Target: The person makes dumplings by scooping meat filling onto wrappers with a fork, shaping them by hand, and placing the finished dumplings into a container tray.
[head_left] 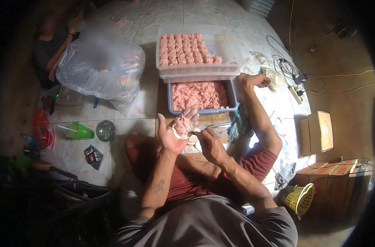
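Observation:
My left hand (175,142) is palm up with its fingers spread, bearing a round pale wrapper (181,136) topped with pink minced meat (181,126). Close to its right side, my right hand (212,144) has its fingers closed round a thin utensil, mostly hidden, whose dark tip touches the wrapper's edge. More pale round wrappers (193,140) lie below and between the hands. Beyond them stands a blue-grey tub (169,101) of minced meat. Behind that, a clear plastic tray (233,57) holds rows of meat portions.
A large plastic bag (130,70), green cup (84,131) and glass dish (105,131) are at the left. My bare leg (261,111), power cables (286,66), cardboard boxes (340,177) and a yellow basket (299,199) are at the right. Another person (45,53) sits back left.

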Demonstrator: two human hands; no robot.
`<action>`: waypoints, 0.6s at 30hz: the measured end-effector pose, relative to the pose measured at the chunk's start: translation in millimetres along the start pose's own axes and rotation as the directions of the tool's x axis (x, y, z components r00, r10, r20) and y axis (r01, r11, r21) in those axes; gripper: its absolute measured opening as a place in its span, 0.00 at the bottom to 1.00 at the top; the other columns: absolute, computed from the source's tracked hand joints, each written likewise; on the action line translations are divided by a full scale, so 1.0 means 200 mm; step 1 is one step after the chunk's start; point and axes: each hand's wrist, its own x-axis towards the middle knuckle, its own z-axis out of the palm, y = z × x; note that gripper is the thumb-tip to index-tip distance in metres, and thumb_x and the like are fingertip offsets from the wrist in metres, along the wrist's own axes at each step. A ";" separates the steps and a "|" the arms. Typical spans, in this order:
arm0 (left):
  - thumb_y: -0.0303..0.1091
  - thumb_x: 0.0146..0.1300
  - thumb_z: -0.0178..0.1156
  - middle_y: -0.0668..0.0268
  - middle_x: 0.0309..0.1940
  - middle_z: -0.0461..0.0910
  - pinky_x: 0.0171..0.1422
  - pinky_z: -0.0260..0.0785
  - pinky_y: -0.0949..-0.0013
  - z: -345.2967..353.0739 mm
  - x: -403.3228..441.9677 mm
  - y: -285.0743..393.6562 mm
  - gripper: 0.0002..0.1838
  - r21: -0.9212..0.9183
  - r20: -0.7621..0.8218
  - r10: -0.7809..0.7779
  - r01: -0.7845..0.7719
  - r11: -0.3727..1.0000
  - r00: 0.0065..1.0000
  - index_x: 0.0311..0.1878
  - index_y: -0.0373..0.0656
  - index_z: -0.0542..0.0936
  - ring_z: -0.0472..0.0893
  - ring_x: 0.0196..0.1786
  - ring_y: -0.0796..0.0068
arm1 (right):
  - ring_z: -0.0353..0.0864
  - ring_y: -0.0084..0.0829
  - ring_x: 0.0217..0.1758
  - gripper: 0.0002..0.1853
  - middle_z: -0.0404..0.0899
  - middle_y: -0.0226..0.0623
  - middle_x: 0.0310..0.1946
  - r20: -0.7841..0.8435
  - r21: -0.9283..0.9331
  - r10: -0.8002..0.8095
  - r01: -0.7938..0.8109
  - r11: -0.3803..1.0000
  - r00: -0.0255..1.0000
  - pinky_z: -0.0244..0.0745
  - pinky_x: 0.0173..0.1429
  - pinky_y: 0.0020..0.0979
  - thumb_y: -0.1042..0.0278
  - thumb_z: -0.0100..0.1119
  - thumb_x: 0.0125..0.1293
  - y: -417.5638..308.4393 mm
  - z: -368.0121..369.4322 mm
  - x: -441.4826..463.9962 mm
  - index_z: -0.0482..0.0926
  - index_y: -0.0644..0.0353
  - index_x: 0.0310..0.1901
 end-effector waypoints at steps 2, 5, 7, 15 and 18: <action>0.76 0.69 0.44 0.46 0.73 0.69 0.81 0.56 0.49 -0.10 -0.01 0.02 0.53 -0.082 -0.061 0.022 -0.027 0.996 0.998 0.73 0.29 0.67 0.69 0.74 0.50 | 0.80 0.55 0.39 0.10 0.77 0.52 0.36 0.176 -0.150 0.054 -0.027 0.988 0.983 0.75 0.42 0.49 0.80 0.52 0.68 -0.02 -0.04 -0.01 0.80 0.63 0.48; 0.76 0.68 0.47 0.48 0.69 0.73 0.78 0.61 0.48 -0.26 -0.01 0.02 0.51 -0.275 -0.002 0.168 -0.162 0.948 0.986 0.69 0.29 0.71 0.74 0.69 0.50 | 0.79 0.58 0.44 0.13 0.77 0.55 0.37 0.284 -0.247 0.117 -0.045 0.968 0.952 0.76 0.45 0.52 0.80 0.49 0.66 -0.13 -0.18 0.03 0.80 0.64 0.50; 0.77 0.68 0.45 0.49 0.68 0.74 0.76 0.62 0.50 -0.14 -0.03 -0.02 0.50 -0.190 -0.081 0.129 -0.142 0.971 0.988 0.66 0.31 0.74 0.75 0.67 0.52 | 0.77 0.60 0.43 0.13 0.77 0.56 0.36 0.207 -0.174 0.102 -0.066 0.983 0.973 0.74 0.45 0.52 0.81 0.49 0.65 -0.11 -0.13 0.02 0.80 0.67 0.49; 0.81 0.66 0.39 0.46 0.69 0.72 0.77 0.63 0.49 -0.15 -0.08 -0.03 0.58 -0.104 -0.124 -0.123 0.111 0.988 0.985 0.72 0.28 0.66 0.73 0.69 0.49 | 0.81 0.58 0.43 0.14 0.80 0.53 0.40 0.320 -0.153 0.040 0.010 0.988 0.947 0.79 0.43 0.50 0.76 0.52 0.66 -0.04 -0.08 0.02 0.80 0.59 0.52; 0.82 0.66 0.39 0.43 0.71 0.70 0.79 0.61 0.47 -0.21 -0.11 -0.02 0.59 -0.172 -0.151 -0.136 0.109 0.979 0.979 0.73 0.26 0.64 0.72 0.72 0.46 | 0.83 0.54 0.42 0.18 0.80 0.48 0.42 0.410 -0.278 0.029 0.094 0.956 0.912 0.80 0.41 0.49 0.75 0.54 0.65 -0.05 -0.17 0.04 0.81 0.54 0.56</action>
